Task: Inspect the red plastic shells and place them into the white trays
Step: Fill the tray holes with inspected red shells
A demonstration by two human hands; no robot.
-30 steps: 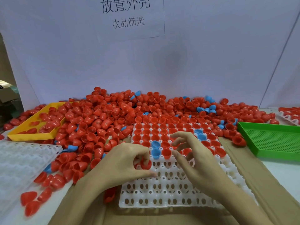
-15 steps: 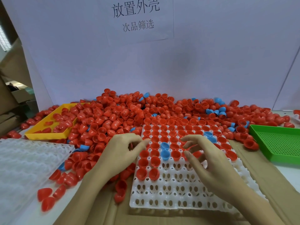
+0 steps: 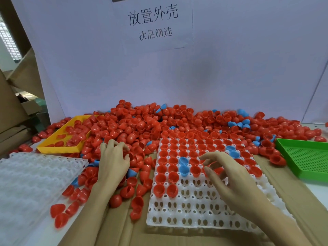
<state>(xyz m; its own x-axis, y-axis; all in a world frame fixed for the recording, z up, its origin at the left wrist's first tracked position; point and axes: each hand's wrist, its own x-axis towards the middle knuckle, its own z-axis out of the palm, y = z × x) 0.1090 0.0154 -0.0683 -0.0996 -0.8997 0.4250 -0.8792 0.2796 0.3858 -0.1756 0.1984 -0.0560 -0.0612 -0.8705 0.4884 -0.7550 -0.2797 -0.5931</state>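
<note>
A big heap of red shells (image 3: 177, 121) lies along the back wall, with some blue shells (image 3: 244, 121) mixed in. The white tray (image 3: 195, 206) in front has its far rows filled with red shells, plus a few blue ones (image 3: 183, 167). My left hand (image 3: 113, 162) is in the loose shells left of the tray, fingers curled round red shells there. My right hand (image 3: 227, 176) hovers over the tray's middle rows, and a red shell (image 3: 212, 164) shows between its thumb and curled fingers.
Another white tray (image 3: 35, 183) lies at the left. A yellow tray (image 3: 58, 148) holding red shells sits behind it. A green perforated tray (image 3: 305, 157) is at the right. Loose red shells (image 3: 136, 205) lie on the cardboard between the trays.
My left hand set a red shell in the tray, then moved left and away into the loose pile. My right hand stayed over the tray. The camera tilted up slightly.
</note>
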